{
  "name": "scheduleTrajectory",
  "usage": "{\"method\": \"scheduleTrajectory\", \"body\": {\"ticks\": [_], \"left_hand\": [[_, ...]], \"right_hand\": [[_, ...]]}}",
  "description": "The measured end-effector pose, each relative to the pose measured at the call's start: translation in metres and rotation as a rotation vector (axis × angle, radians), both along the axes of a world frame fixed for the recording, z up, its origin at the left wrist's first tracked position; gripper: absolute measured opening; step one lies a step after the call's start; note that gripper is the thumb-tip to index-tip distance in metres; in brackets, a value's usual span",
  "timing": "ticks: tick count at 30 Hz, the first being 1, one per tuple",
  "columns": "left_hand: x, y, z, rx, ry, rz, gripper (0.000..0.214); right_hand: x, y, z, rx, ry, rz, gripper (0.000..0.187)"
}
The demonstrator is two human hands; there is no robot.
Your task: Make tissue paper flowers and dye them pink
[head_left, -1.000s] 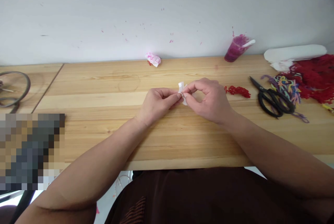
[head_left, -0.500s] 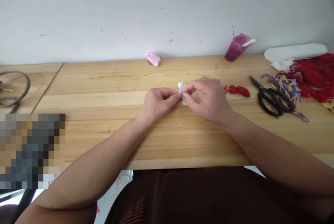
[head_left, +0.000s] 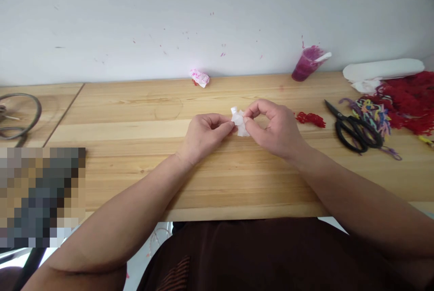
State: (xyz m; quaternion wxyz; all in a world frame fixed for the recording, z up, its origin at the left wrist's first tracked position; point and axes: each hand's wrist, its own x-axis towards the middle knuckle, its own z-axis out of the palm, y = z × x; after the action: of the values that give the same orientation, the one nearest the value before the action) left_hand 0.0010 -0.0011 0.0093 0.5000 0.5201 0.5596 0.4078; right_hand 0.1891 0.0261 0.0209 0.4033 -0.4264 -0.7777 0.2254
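Between left hand [head_left: 203, 135] and right hand [head_left: 275, 131], the white scrap [head_left: 240, 123] now spreads wider.

Wall [head_left: 217, 10]: before me, plain off-white, matt, running the full width. It carries scattered small pink specks [head_left: 222, 53] towards the middle and right.
Table [head_left: 135, 114]: light wood planks with clear grain, set against the wall, its near edge at my lap.
Second table [head_left: 50, 88]: same wood, to my left, meeting the first along a dark seam [head_left: 65, 112].
Floor [head_left: 162, 232]: a pale sliver below the table edge.
Light: soft and even, with weak shadows.
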Motion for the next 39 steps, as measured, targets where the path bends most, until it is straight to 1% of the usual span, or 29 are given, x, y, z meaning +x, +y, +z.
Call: {"method": "scheduleTrajectory", "body": {"ticks": [4, 6, 9, 11, 13, 15, 16, 18, 20, 23, 25, 27, 30, 33, 36, 39], "left_hand": [[0.0, 0.0, -0.002, 0.035, -0.001, 0.0, 0.023], [0.0, 0.0, -0.003, 0.081, 0.03, -0.007, 0.021], [0.001, 0.0, -0.005, 0.126, 0.036, -0.008, 0.019], [0.002, 0.001, -0.005, 0.07, -0.023, 0.015, 0.02], [0.002, 0.002, -0.004, -0.026, -0.106, 0.048, 0.02], [0.001, 0.003, -0.002, -0.086, -0.178, 0.068, 0.022], [0.001, 0.004, -0.001, -0.09, -0.201, 0.067, 0.023], [0.001, 0.003, 0.0, -0.061, -0.213, 0.047, 0.028], [0.0, 0.002, 0.002, -0.003, -0.194, 0.035, 0.032], [0.0, 0.002, 0.003, 0.072, -0.154, 0.053, 0.034], [0.001, 0.003, 0.003, 0.088, -0.145, 0.06, 0.032], [0.001, 0.003, 0.002, 0.065, -0.155, 0.047, 0.031], [0.0, 0.004, 0.0, -0.006, -0.206, 0.035, 0.03], [0.0, 0.006, -0.002, -0.028, -0.252, 0.09, 0.028], [0.0, 0.008, -0.006, 0.027, -0.232, 0.142, 0.027], [0.0, 0.007, -0.01, 0.146, -0.102, 0.144, 0.023]], "right_hand": [[-0.002, -0.002, 0.001, -0.059, 0.037, 0.014, 0.007], [-0.003, -0.002, 0.0, -0.059, 0.026, 0.029, 0.01], [-0.003, 0.0, -0.003, -0.053, 0.01, 0.013, 0.011], [-0.002, 0.002, -0.004, -0.085, 0.033, -0.025, 0.011], [-0.001, 0.005, -0.005, -0.152, 0.086, -0.057, 0.01], [-0.001, 0.006, -0.006, -0.213, 0.132, -0.06, 0.011], [-0.001, 0.006, -0.007, -0.228, 0.143, -0.054, 0.011], [-0.001, 0.005, -0.007, -0.213, 0.138, -0.033, 0.011], [-0.002, 0.002, -0.007, -0.152, 0.1, -0.016, 0.012], [-0.003, -0.001, -0.006, -0.056, 0.023, 0.009, 0.013], [-0.004, -0.001, -0.006, -0.018, -0.004, 0.033, 0.015], [-0.004, -0.001, -0.007, 0.003, -0.014, 0.057, 0.013], [-0.004, 0.0, -0.009, 0.028, -0.038, 0.045, 0.009], [-0.002, 0.0, -0.007, 0.037, -0.044, 0.009, 0.009], [-0.001, -0.001, -0.005, 0.002, -0.066, 0.014, 0.01], [-0.001, -0.002, -0.003, -0.022, -0.077, -0.004, 0.01]]}}
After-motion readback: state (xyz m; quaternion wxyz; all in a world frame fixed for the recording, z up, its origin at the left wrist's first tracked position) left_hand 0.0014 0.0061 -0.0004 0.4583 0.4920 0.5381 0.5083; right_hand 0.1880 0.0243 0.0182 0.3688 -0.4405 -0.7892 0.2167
